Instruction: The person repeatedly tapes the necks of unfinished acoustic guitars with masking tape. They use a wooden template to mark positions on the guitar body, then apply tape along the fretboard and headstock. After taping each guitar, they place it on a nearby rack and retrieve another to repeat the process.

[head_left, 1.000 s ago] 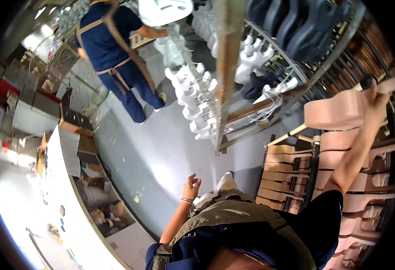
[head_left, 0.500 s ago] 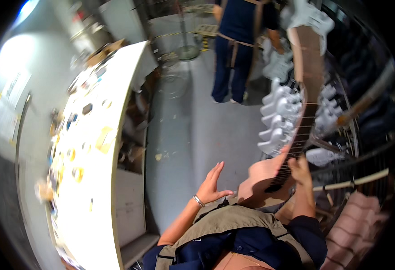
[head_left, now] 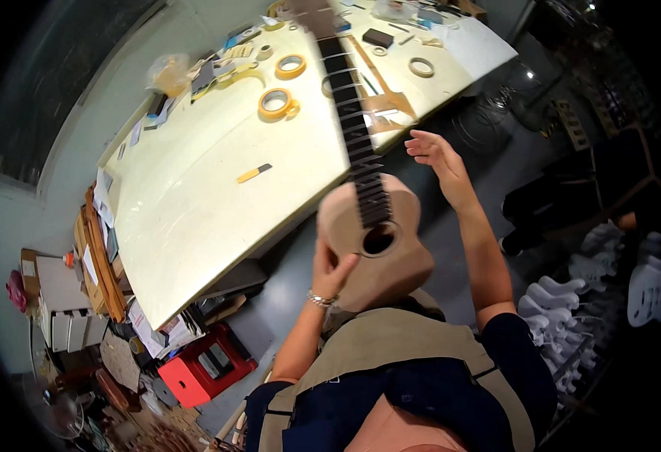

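Note:
My left hand [head_left: 330, 270] holds a small unfinished acoustic guitar [head_left: 391, 280] by the left side of its body, thumb lying over the pale bare-wood top. The guitar slants up and away, its dark fretted neck reaching over the worktable [head_left: 195, 218] and its blurred headstock above the far part. No strings show on it. Off to the right of the body, my right hand [head_left: 442, 162] is empty and open, fingers stretched out beside the table's edge. A yellow-handled knife [head_left: 253, 173] lies on the table left of the neck.
Rolls of tape [head_left: 274, 114], a dark block [head_left: 378, 38] and cardboard pieces lie on the table. Below its near edge stands a red step stool [head_left: 195, 379] beside stacked papers. A person in dark clothes [head_left: 587, 184] and white guitar bodies [head_left: 556, 305] are at the right.
My view has turned left from the racks to the worktable. The guitar has passed from my right hand's hold to my left hand's, and my right hand is now off it.

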{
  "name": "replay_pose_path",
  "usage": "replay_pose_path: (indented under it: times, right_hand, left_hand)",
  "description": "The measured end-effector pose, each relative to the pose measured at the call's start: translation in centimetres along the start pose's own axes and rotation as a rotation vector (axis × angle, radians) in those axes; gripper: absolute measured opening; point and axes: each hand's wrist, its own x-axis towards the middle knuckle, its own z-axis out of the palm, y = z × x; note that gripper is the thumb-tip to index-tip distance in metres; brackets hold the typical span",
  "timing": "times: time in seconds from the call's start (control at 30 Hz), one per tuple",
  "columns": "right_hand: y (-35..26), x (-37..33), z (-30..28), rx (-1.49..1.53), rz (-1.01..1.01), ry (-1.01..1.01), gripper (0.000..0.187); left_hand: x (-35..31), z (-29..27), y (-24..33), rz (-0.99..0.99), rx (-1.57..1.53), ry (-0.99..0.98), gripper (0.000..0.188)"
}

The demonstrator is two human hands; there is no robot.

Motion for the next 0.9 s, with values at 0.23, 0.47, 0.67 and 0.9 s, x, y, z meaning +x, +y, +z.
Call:
replay_pose_path:
  times: [0.23, 0.47, 0.67, 0.9]
  right_hand:
    - [20.3, 15.1, 0.4, -0.499, 0.216, 0.054, 0.032]
    - [26.9, 29.0, 0.2, -1.302, 0.234, -0.059, 0.040]
    - [26.0, 31.3, -1.8, -0.915, 0.434, -0.334, 0.047]
    - [25.4, 25.1, -5.3, -0.809, -0.046, -0.398, 0.055]
  left_hand:
    - [1.8, -19.0, 0.0, -0.098, 0.017, 0.560, 0.056]
    - [3.7, -26.5, 1.7, -0.406, -0.347, 0.649, 0.051]
    - [8.3, -22.7, 4.3, -0.514, -0.528, 0.648, 0.055]
    - [10.8, -21.7, 0.3, -0.471, -0.304, 0.513, 0.065]
